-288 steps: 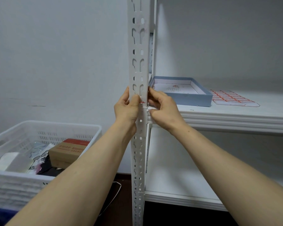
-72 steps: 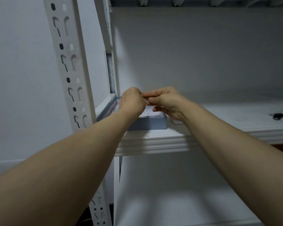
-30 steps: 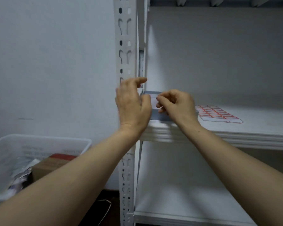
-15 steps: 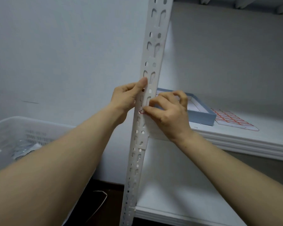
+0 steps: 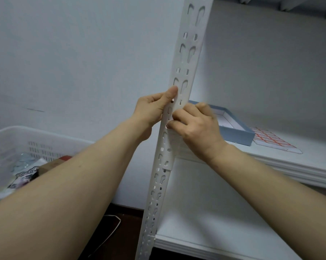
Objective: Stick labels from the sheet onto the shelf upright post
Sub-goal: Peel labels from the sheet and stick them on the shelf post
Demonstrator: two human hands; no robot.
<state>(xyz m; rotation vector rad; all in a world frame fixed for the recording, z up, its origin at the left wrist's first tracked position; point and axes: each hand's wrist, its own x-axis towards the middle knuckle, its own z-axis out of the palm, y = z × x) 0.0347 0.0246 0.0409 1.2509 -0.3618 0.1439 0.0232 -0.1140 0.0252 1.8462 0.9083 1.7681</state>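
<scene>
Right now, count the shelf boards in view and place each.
3. Middle shelf board holds the blue box and label sheet; lower shelf board lies below it; top shelf board's underside shows top right. More may be out of frame.

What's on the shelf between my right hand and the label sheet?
A shallow blue box, open on top, sits between the right hand and the label sheet. The head view shows this.

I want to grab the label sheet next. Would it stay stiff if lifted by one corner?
Probably not: the label sheet looks paper-thin and lies flat on the shelf, so it would likely droop. It also seems very light, so a push would probably slide it rather than tip it.
</scene>
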